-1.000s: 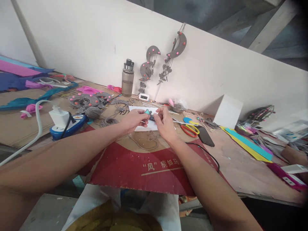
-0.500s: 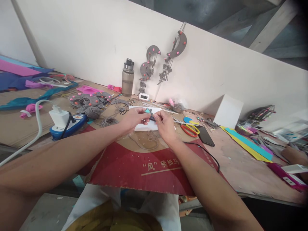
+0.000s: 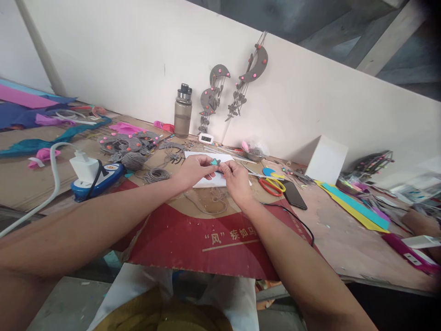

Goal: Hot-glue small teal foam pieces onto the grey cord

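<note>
Both my hands meet over a white sheet (image 3: 203,183) on the cardboard. My left hand (image 3: 193,172) is closed, its thumb and fingers pinching a small grey felt piece with a teal star-like shape (image 3: 215,162) on it. The fingers of my right hand (image 3: 237,180) grip the same piece from the other side, covering part of it. Its exact outline is hidden by the fingertips. Below the hands lies a loose grey cord (image 3: 206,212). Just right of my right hand are scissors (image 3: 272,186) with red and yellow handles.
A black phone (image 3: 295,195) lies beyond the scissors. Left are a coil of grey cord (image 3: 155,175), grey felt moons (image 3: 129,143) and a blue power strip (image 3: 98,180). A water bottle (image 3: 183,112) stands by the wall. Another person's hand (image 3: 422,223) shows far right.
The teal-and-grey piece has turned between my fingers and sits slightly lower and flatter. My right fingers have shifted a little on it.
</note>
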Action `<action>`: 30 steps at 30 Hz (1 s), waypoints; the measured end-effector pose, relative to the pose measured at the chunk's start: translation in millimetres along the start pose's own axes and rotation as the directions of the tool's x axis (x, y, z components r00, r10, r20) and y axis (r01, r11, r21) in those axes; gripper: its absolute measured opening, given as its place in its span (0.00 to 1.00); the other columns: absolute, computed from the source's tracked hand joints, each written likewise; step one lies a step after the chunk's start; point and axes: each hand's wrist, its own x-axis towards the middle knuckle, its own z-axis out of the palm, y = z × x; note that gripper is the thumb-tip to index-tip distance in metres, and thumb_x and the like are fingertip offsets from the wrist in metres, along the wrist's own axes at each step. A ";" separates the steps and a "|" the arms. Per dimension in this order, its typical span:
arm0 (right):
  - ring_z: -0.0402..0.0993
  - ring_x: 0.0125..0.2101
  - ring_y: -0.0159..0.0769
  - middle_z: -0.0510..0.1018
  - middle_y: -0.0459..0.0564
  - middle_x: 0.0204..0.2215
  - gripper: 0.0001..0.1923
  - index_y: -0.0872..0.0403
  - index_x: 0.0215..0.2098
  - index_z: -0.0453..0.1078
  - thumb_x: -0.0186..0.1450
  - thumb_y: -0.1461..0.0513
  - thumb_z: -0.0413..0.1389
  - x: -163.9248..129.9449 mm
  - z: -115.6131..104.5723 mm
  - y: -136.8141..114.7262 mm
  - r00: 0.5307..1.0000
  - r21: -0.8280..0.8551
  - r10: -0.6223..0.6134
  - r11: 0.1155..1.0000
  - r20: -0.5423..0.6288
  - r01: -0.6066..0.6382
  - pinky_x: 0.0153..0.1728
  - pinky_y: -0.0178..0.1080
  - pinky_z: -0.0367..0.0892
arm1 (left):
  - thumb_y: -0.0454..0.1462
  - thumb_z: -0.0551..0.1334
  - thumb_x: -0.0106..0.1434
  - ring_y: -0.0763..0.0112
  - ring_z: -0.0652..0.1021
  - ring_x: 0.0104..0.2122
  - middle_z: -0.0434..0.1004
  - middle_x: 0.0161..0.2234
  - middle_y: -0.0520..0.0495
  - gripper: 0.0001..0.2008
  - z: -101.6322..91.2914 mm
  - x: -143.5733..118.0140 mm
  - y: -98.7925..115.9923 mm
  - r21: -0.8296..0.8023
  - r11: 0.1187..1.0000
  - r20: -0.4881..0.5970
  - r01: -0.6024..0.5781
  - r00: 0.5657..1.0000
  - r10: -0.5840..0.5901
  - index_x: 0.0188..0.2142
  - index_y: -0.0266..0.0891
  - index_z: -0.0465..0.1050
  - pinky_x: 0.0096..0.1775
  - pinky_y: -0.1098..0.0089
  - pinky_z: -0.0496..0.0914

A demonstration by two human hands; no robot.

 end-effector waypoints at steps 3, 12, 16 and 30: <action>0.65 0.27 0.30 0.72 0.44 0.23 0.16 0.54 0.26 0.68 0.66 0.54 0.47 -0.8 0.1 0.0 1.000 -0.007 -0.001 1.000 -0.010 0.001 0.32 0.34 0.57 | 0.39 0.65 0.53 0.75 0.73 0.22 0.74 0.23 0.49 0.09 -0.3 -1.9 2.5 0.082 0.996 -0.005 -0.038 0.999 0.039 0.27 0.34 0.71 0.28 0.74 0.67; 0.64 0.25 0.31 0.72 0.44 0.22 0.17 0.54 0.26 0.68 0.66 0.53 0.48 -1.5 1.7 0.2 1.000 -0.045 -0.027 0.999 -0.016 0.026 0.30 0.34 0.56 | 0.39 0.63 0.54 0.74 0.73 0.23 0.73 0.21 0.50 0.08 -0.9 -3.0 1.0 0.232 0.969 -0.040 -0.090 0.994 0.102 0.25 0.36 0.71 0.27 0.74 0.64; 0.64 0.26 0.31 0.72 0.45 0.23 0.17 0.53 0.25 0.66 0.67 0.53 0.47 -3.4 2.0 -4.6 0.997 -0.102 -0.076 0.992 0.000 0.076 0.31 0.34 0.56 | 0.37 0.62 0.53 0.75 0.73 0.22 0.74 0.21 0.50 0.05 -0.5 -3.2 2.9 0.162 0.986 -0.046 -0.028 0.998 0.035 0.27 0.36 0.71 0.27 0.74 0.65; 0.62 0.24 0.30 0.66 0.40 0.22 0.08 0.52 0.38 0.64 0.64 0.57 0.49 -9.1 6.7 -8.9 1.000 0.058 -0.014 0.998 0.000 0.014 0.29 0.33 0.57 | 0.36 0.62 0.52 0.79 0.67 0.20 0.68 0.20 0.52 0.05 -1.9 6.6 -13.7 -0.111 0.994 -0.136 -0.022 0.991 0.007 0.24 0.37 0.70 0.23 0.76 0.61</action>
